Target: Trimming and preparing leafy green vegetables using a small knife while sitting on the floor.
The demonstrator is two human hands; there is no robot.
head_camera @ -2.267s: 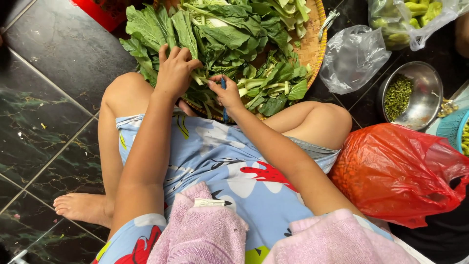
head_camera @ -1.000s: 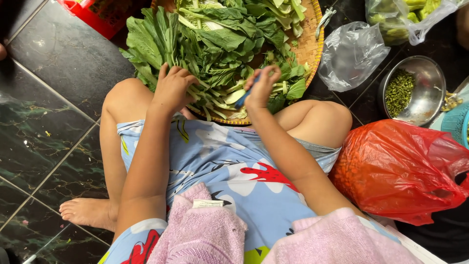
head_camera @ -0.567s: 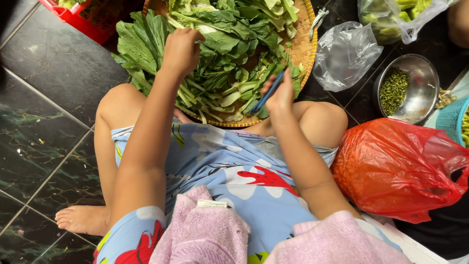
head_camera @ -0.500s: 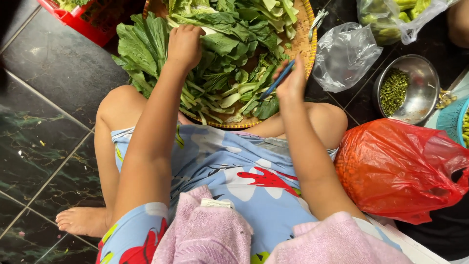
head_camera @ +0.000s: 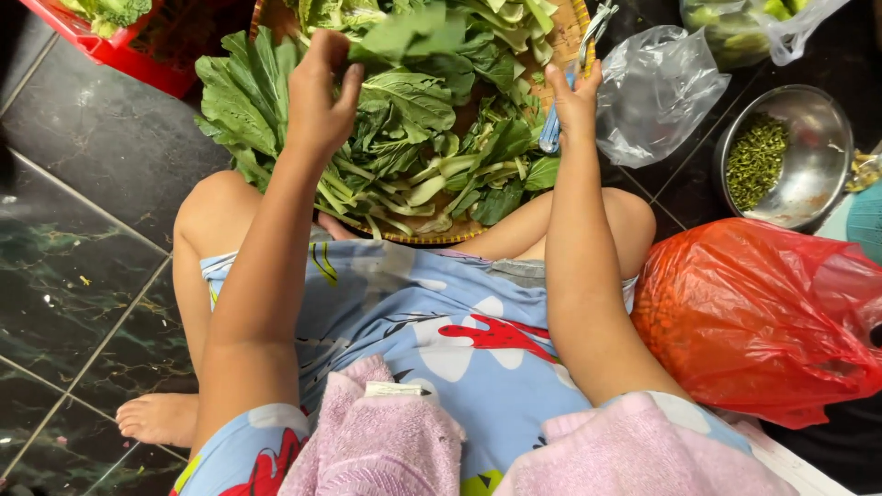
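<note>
My left hand [head_camera: 317,96] pinches one broad leaf at top centre, lifted off the leafy greens [head_camera: 413,138] piled in the woven tray [head_camera: 441,234] across my knees; my right hand [head_camera: 574,96], right of it, grips a blue-handled tool [head_camera: 556,115]. The leaves look light, limp and easily torn, so I judge the pale firm stalks the safer hold.

Leafy greens [head_camera: 413,138] lie in the woven tray [head_camera: 565,41] before the knees — steel bowl [head_camera: 808,174] and plastic bag [head_camera: 763,321] right
</note>
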